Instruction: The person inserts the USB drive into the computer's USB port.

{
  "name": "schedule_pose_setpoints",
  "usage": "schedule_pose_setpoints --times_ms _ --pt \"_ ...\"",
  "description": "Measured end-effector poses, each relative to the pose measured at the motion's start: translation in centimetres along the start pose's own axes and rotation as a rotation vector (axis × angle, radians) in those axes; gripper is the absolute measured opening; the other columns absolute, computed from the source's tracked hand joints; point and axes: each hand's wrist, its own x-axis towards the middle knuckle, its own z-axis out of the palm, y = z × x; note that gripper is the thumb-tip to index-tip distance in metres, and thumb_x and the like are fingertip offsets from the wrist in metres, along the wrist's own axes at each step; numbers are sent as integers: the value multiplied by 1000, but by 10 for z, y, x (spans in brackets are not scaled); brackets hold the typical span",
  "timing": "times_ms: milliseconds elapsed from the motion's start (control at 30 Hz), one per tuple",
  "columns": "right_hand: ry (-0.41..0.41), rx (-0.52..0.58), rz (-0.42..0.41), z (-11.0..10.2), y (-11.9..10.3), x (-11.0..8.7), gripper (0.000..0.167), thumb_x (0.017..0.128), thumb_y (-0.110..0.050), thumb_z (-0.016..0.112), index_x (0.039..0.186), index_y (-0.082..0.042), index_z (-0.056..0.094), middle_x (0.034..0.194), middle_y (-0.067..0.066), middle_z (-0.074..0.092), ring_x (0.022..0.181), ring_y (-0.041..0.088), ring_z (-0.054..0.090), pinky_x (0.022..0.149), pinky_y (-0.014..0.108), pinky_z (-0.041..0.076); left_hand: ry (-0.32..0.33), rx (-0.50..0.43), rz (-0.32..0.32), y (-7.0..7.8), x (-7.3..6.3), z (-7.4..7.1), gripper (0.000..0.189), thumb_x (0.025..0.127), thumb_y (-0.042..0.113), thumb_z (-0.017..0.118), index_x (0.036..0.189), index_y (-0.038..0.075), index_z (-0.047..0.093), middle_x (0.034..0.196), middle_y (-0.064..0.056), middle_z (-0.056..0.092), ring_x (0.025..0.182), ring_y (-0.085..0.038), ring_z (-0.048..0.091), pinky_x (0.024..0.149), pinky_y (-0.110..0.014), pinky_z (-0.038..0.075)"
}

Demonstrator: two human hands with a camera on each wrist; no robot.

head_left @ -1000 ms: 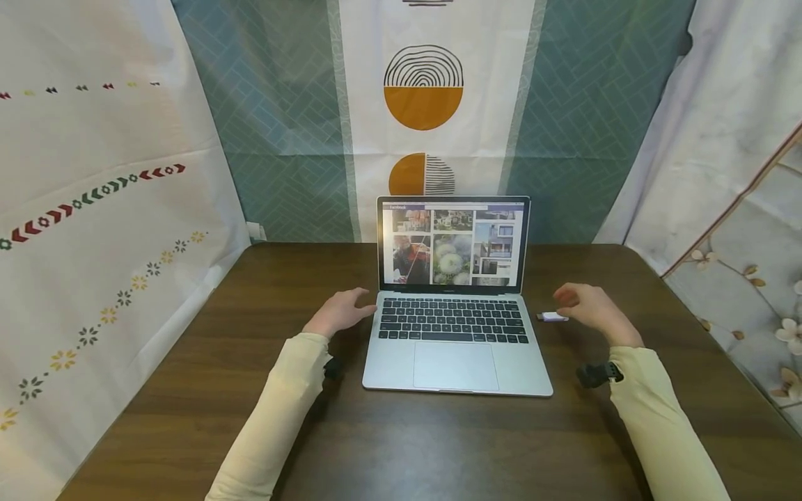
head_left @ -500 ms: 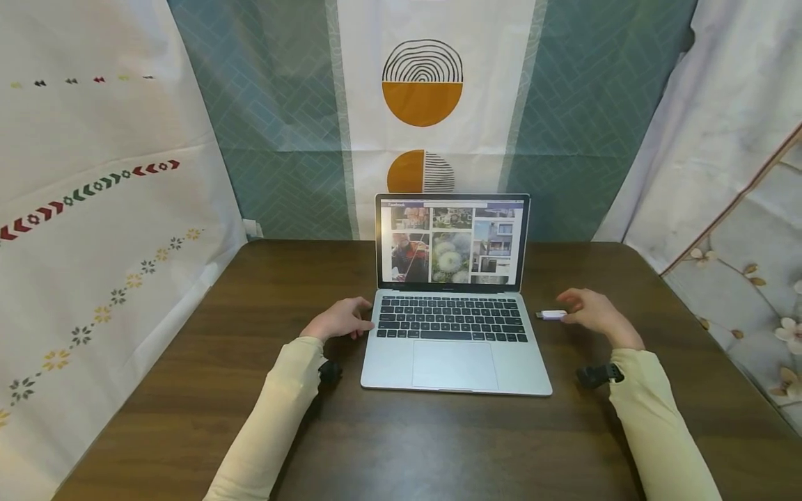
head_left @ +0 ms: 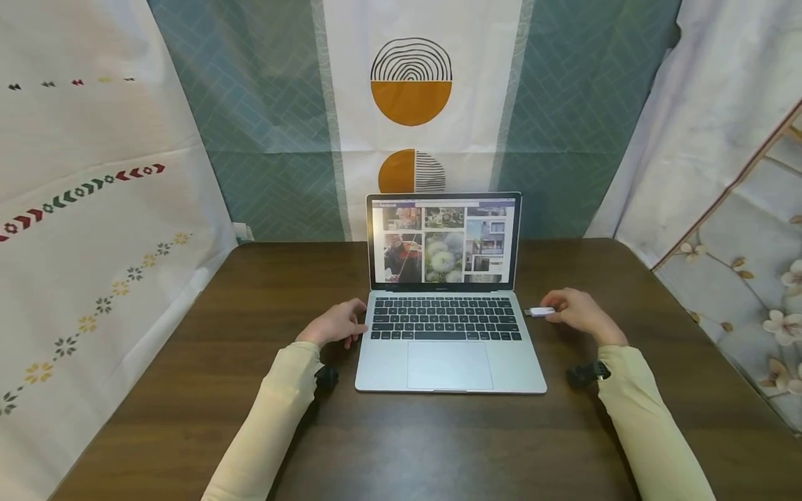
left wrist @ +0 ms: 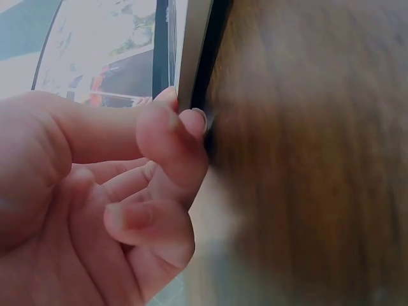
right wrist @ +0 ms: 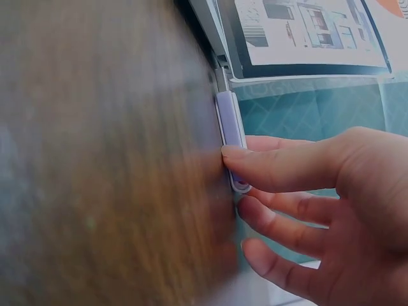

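A silver laptop (head_left: 450, 365) stands open on the table, its screen (head_left: 443, 240) lit with several pictures. On its left side my left hand (head_left: 335, 325) grips the base's edge, the fingertips (left wrist: 194, 120) right at the rim in the left wrist view. To the right of the keyboard, my right hand (head_left: 579, 313) pinches a white and purple USB stick (right wrist: 231, 121) between thumb and fingers. The stick's metal plug (right wrist: 221, 79) points at the laptop's right side, a short gap from it in the head view. Part of the stick is hidden behind my thumb.
The dark wooden table (head_left: 401, 445) extends all around the laptop. Behind it hangs a green and white patterned cloth (head_left: 269, 139). White printed cloths hang on the left (head_left: 125, 229) and right (head_left: 739, 278) sides.
My left hand has come down along the laptop's left edge and taken hold there. My right hand has closed on the USB stick and shifted it slightly toward the laptop.
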Motion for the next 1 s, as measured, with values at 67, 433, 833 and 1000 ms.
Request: schedule_pose_setpoints --times_ms 67,433,833,1000 --pt "-5 -1 -5 1 -1 2 18 81 -6 71 99 -2 68 95 20 66 79 27 57 68 32 43 -2 10 0 0 0 -1 44 93 16 63 132 6 45 72 -7 59 52 -17 55 64 -27 42" --pt "-17 -11 -24 4 -2 6 16 83 -7 71 98 -5 68 92 15 64 81 25 54 71 34 43 -2 24 -13 2 -1 0 44 94 15 62 133 6 43 74 -9 58 55 -18 60 51 -26 44" --pt "-85 -31 -26 0 -5 4 20 83 -6 71 103 -5 69 93 13 65 84 25 55 75 39 48 -8 26 -17 5 -3 0 46 95 15 61 135 7 40 74 -9 58 54 -18 59 51 -26 44" --pt "-70 -26 -23 0 -5 3 20 84 -5 70 104 -3 69 95 17 66 84 28 58 77 45 51 -15 28 -20 8 -3 0 46 94 15 61 134 7 41 73 -9 57 53 -17 59 51 -26 44"
